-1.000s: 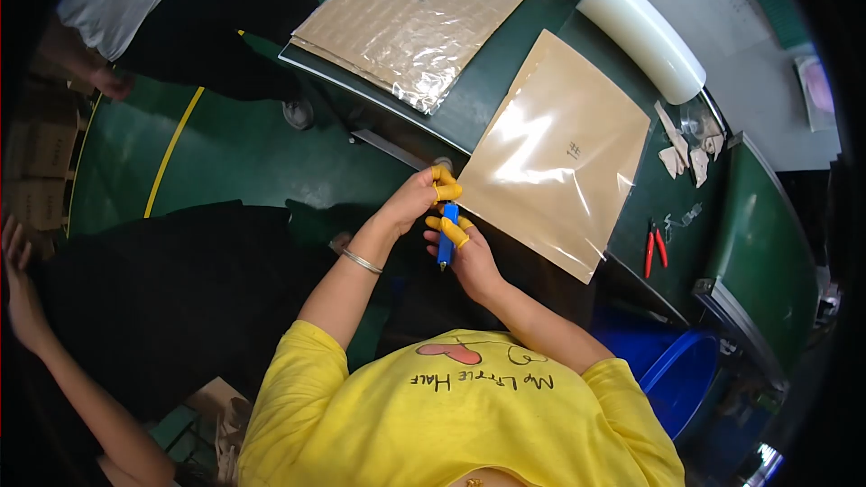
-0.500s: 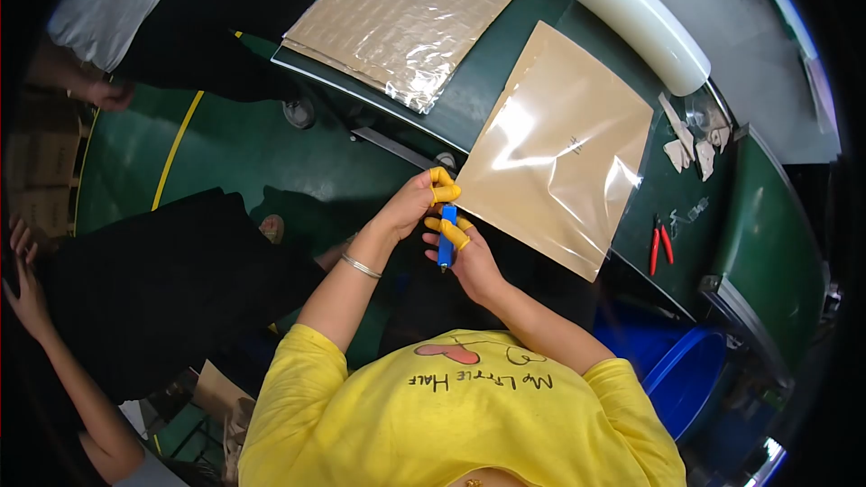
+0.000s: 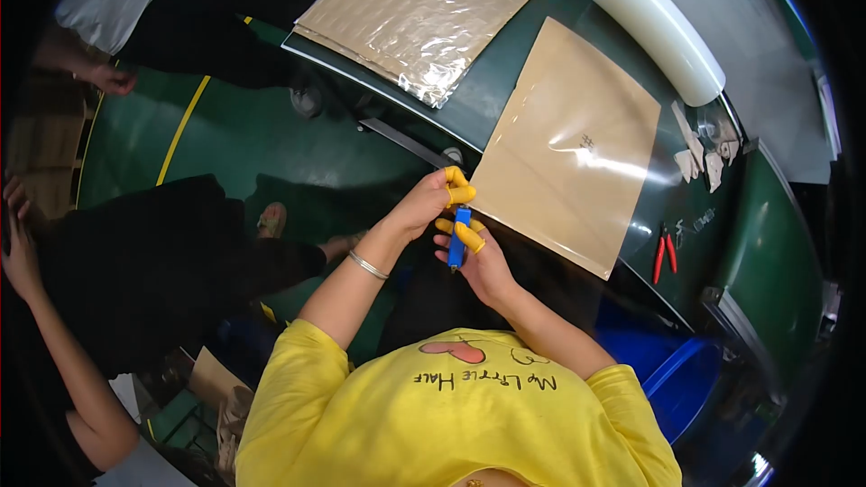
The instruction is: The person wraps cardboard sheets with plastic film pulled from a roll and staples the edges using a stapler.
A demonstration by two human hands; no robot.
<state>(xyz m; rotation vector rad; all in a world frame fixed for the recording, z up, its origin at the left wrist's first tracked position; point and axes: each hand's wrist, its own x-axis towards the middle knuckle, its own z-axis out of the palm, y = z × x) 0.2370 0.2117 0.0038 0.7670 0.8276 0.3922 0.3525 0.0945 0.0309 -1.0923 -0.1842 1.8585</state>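
Observation:
My left hand [image 3: 426, 206] is closed in a pinch, with yellow finger cots on its fingertips. It meets the near left edge of a film-covered brown cardboard sheet [image 3: 559, 117]; what lies between the fingers is hidden. Just below, my right hand [image 3: 487, 261] grips a small blue bar-shaped tool [image 3: 459, 239] with a thin metal tip at its lower end. Yellow cots cover some of its fingers too. The cardboard lies flat on the green table, overhanging its near edge, and its clear film shines and wrinkles at the right.
A film-wrapped cardboard stack [image 3: 424, 9] lies farther left on the table [image 3: 496, 95]. At the right are a white film roll [image 3: 663, 36], torn scraps [image 3: 693, 158] and red-handled pliers [image 3: 666, 254]. A blue bin [image 3: 681, 388] stands below. Other people [image 3: 135, 261] are at the left.
The view has shifted slightly, so table items appear a little farther right. The film on the cardboard looks smoother with fewer bright glints. Both hands keep their hold close together.

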